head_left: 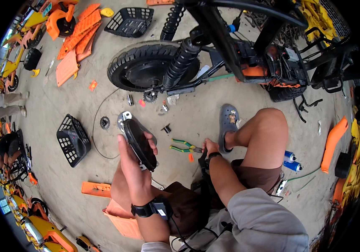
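Upright in my left hand [136, 164] is a long black oval part [141, 145], gripped between the thumb and the fingers. Silver metal tabs [125, 116] show at its upper end, and it partly hides my left clog. My right hand [210, 147] is low between my knees with its fingers drawn together; whatever they hold, if anything, is too small or hidden to tell. Right beside those fingertips, pliers [183, 145] with green and yellow handles lie on the concrete floor, jaws toward the hand. An orange scrap [191, 157] lies just below the pliers.
Ahead stands a stripped black bike frame with a thick-tyred wheel [146, 67]. Black baskets [73, 140], a thin cable, a small sprocket [105, 122] and orange panels [83, 33] lie to the left. Blue spray cans [292, 166] lie right of my right knee.
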A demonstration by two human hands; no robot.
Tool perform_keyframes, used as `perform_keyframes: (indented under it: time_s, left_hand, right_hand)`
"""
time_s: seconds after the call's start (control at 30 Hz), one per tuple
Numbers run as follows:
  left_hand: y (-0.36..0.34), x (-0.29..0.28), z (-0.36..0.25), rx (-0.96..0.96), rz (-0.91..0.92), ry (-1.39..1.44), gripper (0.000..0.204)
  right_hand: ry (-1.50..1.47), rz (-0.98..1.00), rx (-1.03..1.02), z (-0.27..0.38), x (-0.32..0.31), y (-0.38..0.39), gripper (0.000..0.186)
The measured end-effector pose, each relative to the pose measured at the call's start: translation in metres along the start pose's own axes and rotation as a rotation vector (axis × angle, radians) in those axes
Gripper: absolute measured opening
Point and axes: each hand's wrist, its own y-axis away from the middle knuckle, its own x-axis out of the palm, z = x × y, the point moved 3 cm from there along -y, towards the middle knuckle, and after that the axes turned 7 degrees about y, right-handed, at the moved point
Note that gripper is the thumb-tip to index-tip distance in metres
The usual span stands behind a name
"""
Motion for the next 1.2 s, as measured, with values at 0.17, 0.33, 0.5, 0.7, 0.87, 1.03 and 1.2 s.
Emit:
perform_keyframes:
  time_s: [0.17,0.33,0.5,0.7,0.87,1.03,1.2]
  left_hand:
    - [-0.002,-0.001,0.005,-0.002,0.003,0.04,0.057]
    - [-0.008,0.039,0.01,0.024,0.121,0.198,0.066]
    - [0.003,0.015,0.004,0.033,0.151,0.401,0.081]
    - [0.016,0.031,0.007,0.023,0.319,0.271,0.084]
    - [0.015,0.025,0.008,0.005,0.333,0.261,0.073]
    - [0.003,0.021,0.017,-0.015,0.266,0.279,0.054]
    - [-0.002,0.025,0.022,-0.077,0.172,0.341,0.05]
  right_hand:
    - [0.078,0.056,-0.069,0.031,0.009,0.036,0.014]
    - [0.41,-0.089,-0.629,0.126,0.05,0.036,0.032]
    - [0.793,-0.026,-1.268,0.235,0.072,0.257,0.046]
    - [0.382,0.209,-1.539,0.291,-0.003,0.32,0.028]
    - [-0.071,0.55,-1.08,0.261,-0.041,0.357,0.019]
    - [-0.144,0.683,-1.142,0.264,-0.03,0.368,0.019]
    - [-0.111,0.744,-1.15,0.256,-0.023,0.366,0.017]
